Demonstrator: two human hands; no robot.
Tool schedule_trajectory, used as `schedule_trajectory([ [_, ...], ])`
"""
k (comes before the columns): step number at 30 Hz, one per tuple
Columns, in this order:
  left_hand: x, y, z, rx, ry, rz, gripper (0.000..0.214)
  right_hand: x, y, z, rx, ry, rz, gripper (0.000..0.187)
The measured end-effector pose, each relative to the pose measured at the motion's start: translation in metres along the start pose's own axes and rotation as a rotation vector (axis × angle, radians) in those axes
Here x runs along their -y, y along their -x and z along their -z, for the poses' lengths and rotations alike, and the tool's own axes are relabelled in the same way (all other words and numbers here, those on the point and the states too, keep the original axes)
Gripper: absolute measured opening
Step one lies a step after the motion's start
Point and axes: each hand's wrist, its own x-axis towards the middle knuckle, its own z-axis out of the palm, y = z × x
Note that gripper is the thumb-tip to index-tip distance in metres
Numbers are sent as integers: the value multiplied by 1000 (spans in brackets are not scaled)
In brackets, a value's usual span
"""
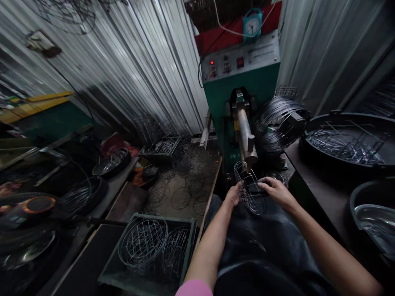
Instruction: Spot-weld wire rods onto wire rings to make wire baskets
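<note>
A small wire basket (247,199) of thin bare metal wire is held tilted in front of the spot welder (245,133), right under its electrode tip. My left hand (233,195) grips the basket's left side, fingers curled around the wires. On the other side, my right hand (274,190) pinches at the basket's right edge with thumb and fingers together; a small wire between them cannot be made out. The electrode tip reaches down into the basket's upper opening. A dark apron (262,250) covers the lap below both hands.
Left of my legs stands a green crate (105,275) of round wire grids. A coil of wire (277,123) hangs beside the welder. On the right bench are a black pan (345,164) of wire pieces and a basin (354,205). Wire rings (181,199) litter the floor.
</note>
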Motion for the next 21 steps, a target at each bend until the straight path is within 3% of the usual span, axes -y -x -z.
schedule_trajectory([
  [5, -4, -4, -1, -23, 40, 80, 35, 5, -12, -3, -40, 40, 34, 37],
  [12, -4, -1, 3, -24, 45, 99, 36, -12, 9, -1, 22, 7, 8, 35],
  [18, -11, -5, -5, -59, 74, 162, 41, 5, -3, -6, 1, -71, -80, 35],
  [21, -11, -5, -1, -3, 62, 196, 48, 7, -3, -6, -1, -142, -103, 39],
])
